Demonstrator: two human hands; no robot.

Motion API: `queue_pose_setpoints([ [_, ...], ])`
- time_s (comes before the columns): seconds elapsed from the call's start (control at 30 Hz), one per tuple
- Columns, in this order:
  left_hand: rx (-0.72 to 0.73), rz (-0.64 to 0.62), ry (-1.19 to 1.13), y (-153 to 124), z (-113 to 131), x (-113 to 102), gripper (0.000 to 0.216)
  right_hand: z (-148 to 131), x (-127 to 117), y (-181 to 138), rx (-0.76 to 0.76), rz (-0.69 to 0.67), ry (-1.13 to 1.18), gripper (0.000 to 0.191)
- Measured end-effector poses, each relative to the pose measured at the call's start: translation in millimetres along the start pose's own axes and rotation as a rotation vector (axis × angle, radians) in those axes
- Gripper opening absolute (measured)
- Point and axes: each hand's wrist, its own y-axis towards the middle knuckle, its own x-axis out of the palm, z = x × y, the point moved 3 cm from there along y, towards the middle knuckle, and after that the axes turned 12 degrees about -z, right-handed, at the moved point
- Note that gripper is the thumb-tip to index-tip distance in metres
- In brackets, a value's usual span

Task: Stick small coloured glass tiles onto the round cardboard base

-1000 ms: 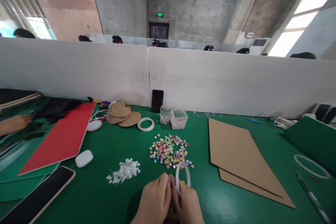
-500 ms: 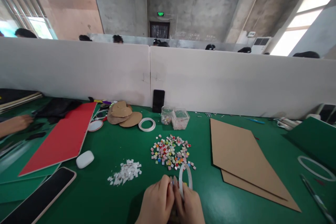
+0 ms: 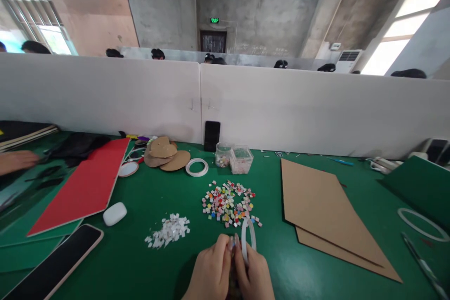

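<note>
My left hand (image 3: 210, 267) is closed at the bottom middle, thumb and forefinger pinched against the fingertips of my right hand (image 3: 256, 272). A narrow white ring like a roll of tape (image 3: 252, 233) stands upright in my right hand. Something tiny and pale bluish shows between the meeting fingertips, too small to name. Below them, between the palms, a dark brownish thing is mostly hidden. Just beyond the hands lies a spread of small coloured square tiles (image 3: 228, 202). To the left is a heap of small white squares (image 3: 170, 230).
Two clear plastic containers (image 3: 241, 159), another white tape roll (image 3: 197, 167) and round cardboard pieces (image 3: 176, 160) stand farther back. Cardboard sheets (image 3: 316, 197) lie right. A phone (image 3: 58, 262), white case (image 3: 115, 214) and red board (image 3: 84, 183) lie left, near another person's hand (image 3: 17, 161).
My fingertips have shifted slightly, and the tape roll in my right hand has turned a little. The other person's hand at the left has moved a bit farther left.
</note>
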Motion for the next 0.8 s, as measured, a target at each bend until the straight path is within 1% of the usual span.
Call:
queue_pose_setpoints([
  [0.17, 0.001, -0.021, -0.075, -0.1, 2.6, -1.3, 0.022, -1.3, -1.7, 0.6, -0.002, 0.024, 0.047, 0.047],
  [0.3, -0.052, -0.044, -0.146, 1.9, 2.9, -2.2, 0.024, -3.0, -3.1, 1.2, -0.008, 0.037, 0.089, 0.048],
  [0.4, -0.105, -0.058, -0.217, 3.2, -0.2, 0.5, 0.026, -4.8, -2.5, 2.2, 0.003, 0.025, 0.104, 0.048],
  [0.53, -0.110, -0.032, -0.229, 3.3, -4.7, 3.5, 0.026, -8.2, -2.4, 3.7, -0.007, -0.003, 0.134, 0.046],
  [0.67, -0.115, -0.041, -0.222, 2.2, -8.2, 6.3, 0.029, -8.4, -2.1, 3.2, 0.001, -0.047, 0.108, 0.043],
  [0.8, -0.151, -0.030, -0.338, 1.7, -9.4, 7.7, 0.035, -6.1, -3.1, 3.0, 0.015, -0.041, 0.060, 0.040],
])
